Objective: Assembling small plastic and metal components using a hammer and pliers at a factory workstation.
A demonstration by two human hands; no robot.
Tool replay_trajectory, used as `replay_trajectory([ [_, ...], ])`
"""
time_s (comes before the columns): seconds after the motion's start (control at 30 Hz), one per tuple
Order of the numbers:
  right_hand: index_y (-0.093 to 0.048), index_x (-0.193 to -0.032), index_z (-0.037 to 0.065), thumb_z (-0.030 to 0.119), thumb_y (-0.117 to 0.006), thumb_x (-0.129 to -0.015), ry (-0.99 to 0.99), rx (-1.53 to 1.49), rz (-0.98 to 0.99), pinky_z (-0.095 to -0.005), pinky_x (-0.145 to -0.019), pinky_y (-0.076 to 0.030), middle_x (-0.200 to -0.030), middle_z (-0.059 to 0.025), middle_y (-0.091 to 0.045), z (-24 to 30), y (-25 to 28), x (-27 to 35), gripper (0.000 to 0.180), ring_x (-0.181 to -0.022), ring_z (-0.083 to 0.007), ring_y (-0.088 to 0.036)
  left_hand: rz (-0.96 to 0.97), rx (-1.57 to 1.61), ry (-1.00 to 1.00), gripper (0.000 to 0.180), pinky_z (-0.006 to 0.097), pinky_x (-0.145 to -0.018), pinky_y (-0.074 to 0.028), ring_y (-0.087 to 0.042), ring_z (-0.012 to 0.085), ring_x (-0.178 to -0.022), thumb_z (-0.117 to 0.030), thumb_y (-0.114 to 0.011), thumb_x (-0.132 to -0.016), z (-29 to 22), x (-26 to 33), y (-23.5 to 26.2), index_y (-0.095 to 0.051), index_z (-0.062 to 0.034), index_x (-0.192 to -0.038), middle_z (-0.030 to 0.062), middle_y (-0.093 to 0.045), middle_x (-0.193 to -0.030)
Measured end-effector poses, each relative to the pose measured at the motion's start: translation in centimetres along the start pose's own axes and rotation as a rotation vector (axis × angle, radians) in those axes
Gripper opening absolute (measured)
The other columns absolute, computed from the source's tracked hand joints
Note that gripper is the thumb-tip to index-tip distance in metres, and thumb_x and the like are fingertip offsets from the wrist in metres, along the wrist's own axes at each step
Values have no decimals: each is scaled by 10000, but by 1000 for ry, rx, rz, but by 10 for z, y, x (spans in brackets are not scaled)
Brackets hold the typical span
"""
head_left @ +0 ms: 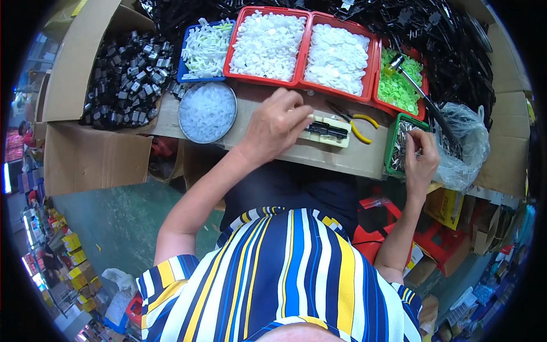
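The left hand [277, 121] is curling its fingers narrowly over the near end of a cream block-shaped jig [326, 130] that is carrying a long black plastic part [325, 130] on top; whether it is pinching anything small cannot be told. The right hand [420, 155] is closing its fingertips at the lip of a green bin [393, 149] of thin shiny metal pins, seemingly holding a few. Yellow-handled pliers [358, 125] are lying just beside the jig. Behind are standing two red trays [303, 51] of white round pieces, a blue tray [185, 57] of pale sticks, a round tin [207, 112] of clear bits and a tray of lime-green caps [399, 85]. The wooden bench edge [319, 157] is running below both wrists, leaving little bare room between jig and bins.
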State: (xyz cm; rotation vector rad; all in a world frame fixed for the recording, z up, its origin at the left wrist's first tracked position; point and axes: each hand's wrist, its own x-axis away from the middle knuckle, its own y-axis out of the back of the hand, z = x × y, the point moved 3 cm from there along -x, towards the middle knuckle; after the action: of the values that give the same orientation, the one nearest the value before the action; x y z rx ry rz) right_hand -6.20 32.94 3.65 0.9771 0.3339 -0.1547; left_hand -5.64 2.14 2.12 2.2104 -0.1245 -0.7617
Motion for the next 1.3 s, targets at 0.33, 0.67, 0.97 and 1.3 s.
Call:
replay_trajectory([
  [0.33, -636, -920, -46, 27, -657, -878, -47, 96, 112, -349, -625, -467, -825, -134, -576, -25, 1, 2, 87, -660, -238, -586, 78, -153, -75, 92, 371, -812, -504, -565, 270, -925, -18, -702, -778, 27, -80, -26, -709, -12, -870, 99, -617, -894],
  [0.67, -659, -911, -29, -3, -667, -836, -155, -29, -5, -275, -621, -465, -772, -88, -630, -29, 14, 11, 79, -664, -123, -577, 246, -301, -133, 118, 404, -842, -502, -593, 291, -918, -100, -725, -771, 41, -103, -56, -686, 10, -789, 144, -659, -825],
  [0.97, -678, -951, -14, -30, -644, -841, -143, -440, -10, -233, -680, -456, -844, -48, -650, 4, -5, 6, 117, -750, -98, -591, 223, -74, 24, 120, 399, -822, -521, -622, 309, -886, -24, -669, -799, 35, -105, -40, -738, 18, -889, 171, -692, -832],
  [1.3, -684, -927, -17, -41, -682, -813, 89, -525, 41, -298, -652, -503, -837, -115, -653, 89, -51, -20, 117, -704, -197, -651, 63, 914, 672, 168, 227, -721, -527, -645, 85, -774, -122, -745, -872, 4, -51, -26, -721, 12, -970, 57, -719, -886],
])
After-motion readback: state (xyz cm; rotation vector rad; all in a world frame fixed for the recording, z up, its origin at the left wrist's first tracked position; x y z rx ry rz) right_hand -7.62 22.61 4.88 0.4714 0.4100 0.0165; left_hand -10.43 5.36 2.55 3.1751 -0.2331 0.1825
